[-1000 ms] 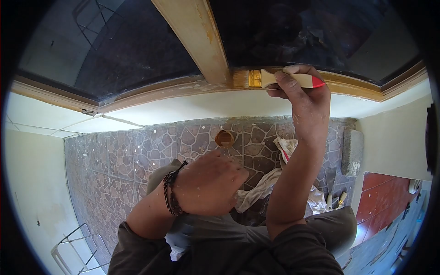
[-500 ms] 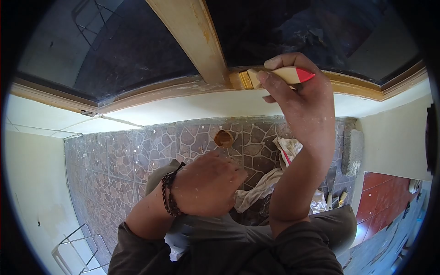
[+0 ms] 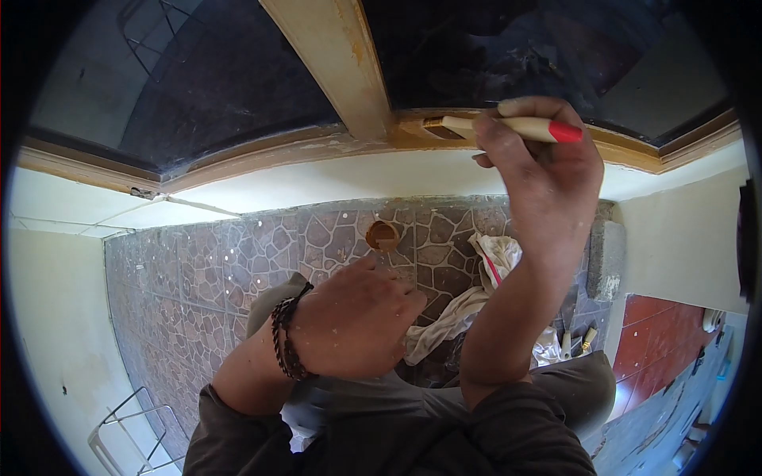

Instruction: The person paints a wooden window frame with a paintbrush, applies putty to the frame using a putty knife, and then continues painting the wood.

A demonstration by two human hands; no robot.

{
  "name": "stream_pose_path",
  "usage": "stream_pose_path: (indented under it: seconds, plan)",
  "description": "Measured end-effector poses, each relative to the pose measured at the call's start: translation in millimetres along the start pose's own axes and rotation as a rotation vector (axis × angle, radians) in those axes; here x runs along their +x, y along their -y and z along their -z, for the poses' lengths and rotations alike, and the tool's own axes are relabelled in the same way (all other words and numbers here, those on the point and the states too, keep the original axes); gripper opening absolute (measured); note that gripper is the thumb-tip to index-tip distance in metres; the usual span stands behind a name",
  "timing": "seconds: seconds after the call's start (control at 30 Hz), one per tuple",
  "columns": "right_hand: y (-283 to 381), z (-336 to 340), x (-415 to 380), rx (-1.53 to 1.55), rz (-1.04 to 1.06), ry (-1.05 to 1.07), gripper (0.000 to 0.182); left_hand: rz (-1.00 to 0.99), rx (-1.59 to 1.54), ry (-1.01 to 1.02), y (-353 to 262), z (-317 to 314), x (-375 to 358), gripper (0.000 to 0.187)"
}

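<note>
My right hand [image 3: 553, 170] grips a flat paintbrush [image 3: 533, 127] by its pale wooden handle with a red end. The bristles point left and rest at the lower rail of the wooden window frame [image 3: 413, 136], just right of the upright post. Brown coating on the rail looks wet there. Lower down, my left hand [image 3: 357, 321], with a braided bracelet at the wrist, is closed with its back toward me; what its curled fingers hold, if anything, is hidden. Just beyond its knuckles shows a round container [image 3: 382, 236] with orange-brown liquid inside.
A whitish cloth [image 3: 452, 317] lies on the stone-patterned floor [image 3: 198, 270]. More brushes [image 3: 588, 341] lie by my right knee. A grey block [image 3: 607, 260] stands against the right wall. Dark glass panes [image 3: 516, 63] fill the frame, and a metal rack [image 3: 139, 428] is at lower left.
My right hand has moved right with the paintbrush, drawing the bristles along the rail away from the post and tilting the brush on edge. My left hand stays closed, nearly in place.
</note>
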State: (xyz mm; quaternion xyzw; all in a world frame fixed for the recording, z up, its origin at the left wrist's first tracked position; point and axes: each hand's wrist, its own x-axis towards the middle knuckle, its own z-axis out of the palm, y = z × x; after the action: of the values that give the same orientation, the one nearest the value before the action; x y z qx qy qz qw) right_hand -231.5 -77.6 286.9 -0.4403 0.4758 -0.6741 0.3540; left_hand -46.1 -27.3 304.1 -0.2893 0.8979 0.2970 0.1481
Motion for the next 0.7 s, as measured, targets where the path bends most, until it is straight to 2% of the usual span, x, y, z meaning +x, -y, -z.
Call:
stream_pose_path:
  seconds: [0.1,0.2,0.43,0.5,0.53,0.6,0.7]
  plan:
    - [2,-16,1,-0.153,0.054,-0.04,0.015,-0.009,0.002,-0.025,1,-3,1,0.035]
    - [5,-25,9,-0.44,0.257,-0.015,0.017,-0.026,0.011,-0.063,0,-5,1,0.036]
    - [38,-42,15,-0.493,0.192,0.173,0.018,-0.054,0.014,-0.044,3,-3,-2,0.038]
    - [31,-50,19,-0.781,0.18,0.053,0.02,-0.049,0.009,-0.04,2,-3,-4,0.038]
    - [31,-48,18,-0.784,0.177,0.055,0.02,-0.042,0.011,-0.037,2,-3,-5,0.037]
    - [35,-38,18,-0.626,0.263,0.188,0.02,-0.05,-0.004,-0.034,2,-3,-6,0.036]
    - [40,-44,15,-0.69,0.265,0.163,0.018,-0.062,-0.002,-0.04,1,-2,-8,0.033]
